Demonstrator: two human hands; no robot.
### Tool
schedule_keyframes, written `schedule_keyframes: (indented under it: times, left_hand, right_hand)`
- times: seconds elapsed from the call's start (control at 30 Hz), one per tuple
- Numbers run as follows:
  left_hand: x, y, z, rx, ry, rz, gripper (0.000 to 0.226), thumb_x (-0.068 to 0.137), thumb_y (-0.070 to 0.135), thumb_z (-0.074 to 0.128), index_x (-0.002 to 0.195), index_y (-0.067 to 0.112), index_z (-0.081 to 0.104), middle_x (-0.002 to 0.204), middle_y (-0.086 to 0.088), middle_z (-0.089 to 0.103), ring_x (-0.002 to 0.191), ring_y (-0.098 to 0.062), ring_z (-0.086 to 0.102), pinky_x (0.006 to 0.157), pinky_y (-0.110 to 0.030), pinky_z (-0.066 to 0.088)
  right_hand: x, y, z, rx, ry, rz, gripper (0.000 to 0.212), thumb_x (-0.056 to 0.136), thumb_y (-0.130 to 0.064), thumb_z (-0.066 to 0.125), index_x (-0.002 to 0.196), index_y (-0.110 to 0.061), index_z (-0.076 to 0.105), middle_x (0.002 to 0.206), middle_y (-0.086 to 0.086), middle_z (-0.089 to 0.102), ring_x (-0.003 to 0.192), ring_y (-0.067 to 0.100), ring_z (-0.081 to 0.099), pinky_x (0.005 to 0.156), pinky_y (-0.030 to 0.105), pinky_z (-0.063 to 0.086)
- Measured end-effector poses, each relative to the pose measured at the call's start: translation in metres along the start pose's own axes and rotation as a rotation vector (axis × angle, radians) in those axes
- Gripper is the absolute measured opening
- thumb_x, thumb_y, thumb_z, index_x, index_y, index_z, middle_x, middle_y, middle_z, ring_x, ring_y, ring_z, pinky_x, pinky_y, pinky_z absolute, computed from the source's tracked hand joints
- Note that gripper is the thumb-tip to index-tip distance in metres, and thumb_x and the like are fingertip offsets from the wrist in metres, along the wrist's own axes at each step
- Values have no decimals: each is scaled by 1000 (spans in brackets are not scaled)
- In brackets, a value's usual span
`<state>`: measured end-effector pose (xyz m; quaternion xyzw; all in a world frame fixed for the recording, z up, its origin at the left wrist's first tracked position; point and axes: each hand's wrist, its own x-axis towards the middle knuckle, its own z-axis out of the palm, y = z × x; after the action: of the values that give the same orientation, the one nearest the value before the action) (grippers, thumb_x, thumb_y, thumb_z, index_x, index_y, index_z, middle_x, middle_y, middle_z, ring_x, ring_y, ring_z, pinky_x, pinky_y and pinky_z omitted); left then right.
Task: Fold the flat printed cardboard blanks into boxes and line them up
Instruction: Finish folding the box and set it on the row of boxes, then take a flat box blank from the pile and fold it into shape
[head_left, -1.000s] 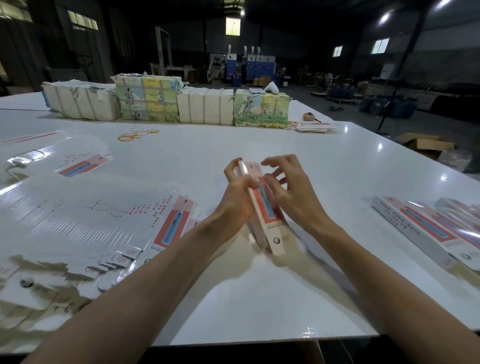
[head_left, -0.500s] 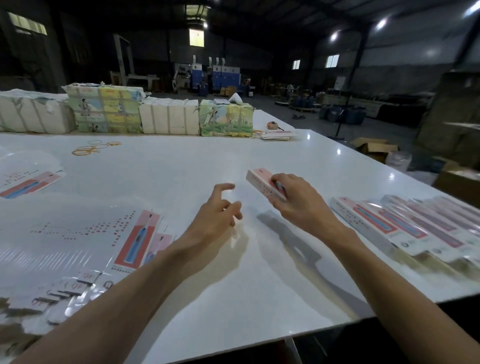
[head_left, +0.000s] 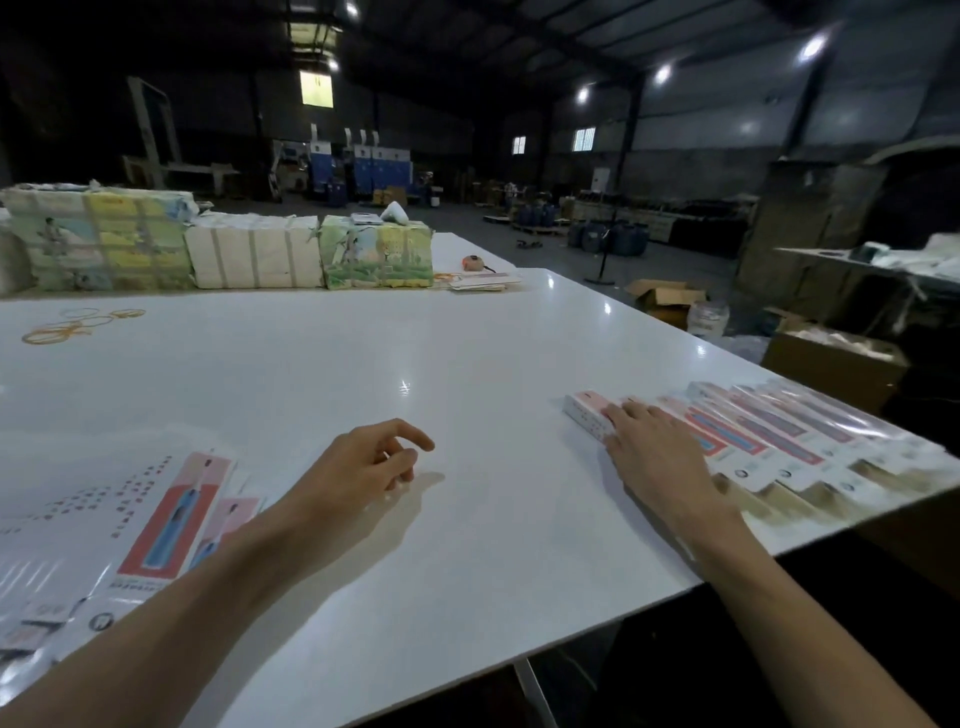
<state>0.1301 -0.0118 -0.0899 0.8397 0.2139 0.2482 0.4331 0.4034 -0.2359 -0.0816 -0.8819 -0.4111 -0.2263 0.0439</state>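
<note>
Pink box (head_left: 585, 411) under flat rt hand (head_left: 655, 457), beside box row (head_left: 779, 434); lt hand (head_left: 363, 462) idle.

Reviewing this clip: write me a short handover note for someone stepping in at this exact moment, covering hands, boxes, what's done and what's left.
Left hand: holds nothing, fingers loosely curled, over the table.
Right hand: fingers straight, lying flat on the end box, the leftmost in the row of folded boxes along the table's right edge.
Flat blanks: piled at the left.
Done: several boxes folded and lined up side by side.
Left: lift the right hand, take the next blank, fold it, add it to the row.
</note>
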Motion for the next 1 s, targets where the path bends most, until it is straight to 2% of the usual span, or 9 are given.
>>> schedule_keyframes:
  times: [0.2, 0.27, 0.37, 0.53, 0.6, 0.67, 0.77, 0.83, 1.0]
  left_hand:
    - [-3, 5, 3, 49, -22, -10, 28, 101, 16, 57, 102, 35, 77, 74, 3, 69, 65, -10, 62, 68, -29, 47]
    - [-3, 7, 3, 75, -25, -2, 27, 101, 17, 57, 102, 35, 77, 77, 3, 70, 65, -10, 63, 68, -28, 48]
    - [-4, 10, 3, 95, -2, -10, 29, 99, 15, 56, 98, 35, 77, 77, 3, 71, 62, -11, 64, 65, -24, 50]
    - [-5, 8, -11, 293, 164, -100, 34, 96, 16, 46, 93, 40, 70, 75, 9, 70, 65, -8, 65, 61, -25, 52]
    - [-5, 9, -22, 537, 212, -108, 24, 101, 21, 49, 107, 36, 66, 88, 9, 71, 80, -12, 65, 73, -31, 55]
    - [-3, 12, -33, 741, 257, -123, 19, 105, 26, 53, 122, 25, 63, 106, 1, 71, 98, -19, 63, 87, -37, 55]
    - [-2, 20, -55, 914, 251, -265, 29, 107, 30, 52, 131, 15, 56, 127, -10, 63, 117, -29, 56, 98, -40, 51]
    - [-7, 27, -72, 982, 199, -428, 40, 107, 35, 54, 138, 10, 50, 137, -14, 55, 125, -34, 52, 102, -40, 47]
    - [-28, 48, -123, 1162, 150, -824, 78, 80, 61, 83, 132, 10, 55, 134, -14, 59, 126, -34, 57, 105, -44, 46]
  right_hand:
    - [-7, 8, -19, 24, 10, 39, 55, 98, -32, 72, 146, -21, 47, 146, 1, 56, 129, 21, 59, 116, 41, 43]
    - [4, -11, -31, 98, 31, 20, 50, 102, -34, 67, 146, -19, 49, 150, 2, 54, 131, 24, 57, 116, 42, 43]
    - [28, -58, -47, 231, 91, -93, 36, 108, -35, 54, 138, -16, 59, 141, 5, 62, 122, 26, 62, 106, 44, 50]
    - [61, -158, -52, 480, 126, -314, 21, 105, -29, 54, 114, -16, 68, 101, 2, 75, 86, 23, 68, 77, 40, 60]
    - [63, -184, -41, 524, 115, -338, 18, 104, -25, 50, 103, -16, 66, 88, 1, 72, 77, 26, 65, 65, 37, 53]
    - [57, -201, -21, 522, 84, -342, 17, 104, -22, 46, 102, -16, 62, 84, 0, 69, 78, 28, 64, 63, 37, 48]
    - [56, -205, 1, 568, 26, -354, 20, 103, -23, 45, 113, -19, 63, 88, -3, 73, 84, 27, 66, 67, 37, 47]
    - [60, -204, 7, 643, 17, -317, 19, 102, -23, 46, 110, -22, 64, 83, -5, 73, 82, 26, 65, 67, 36, 46]
    - [68, -200, 10, 861, -46, -237, 20, 100, -17, 50, 104, -24, 68, 68, -8, 66, 78, 21, 71, 75, 40, 55]
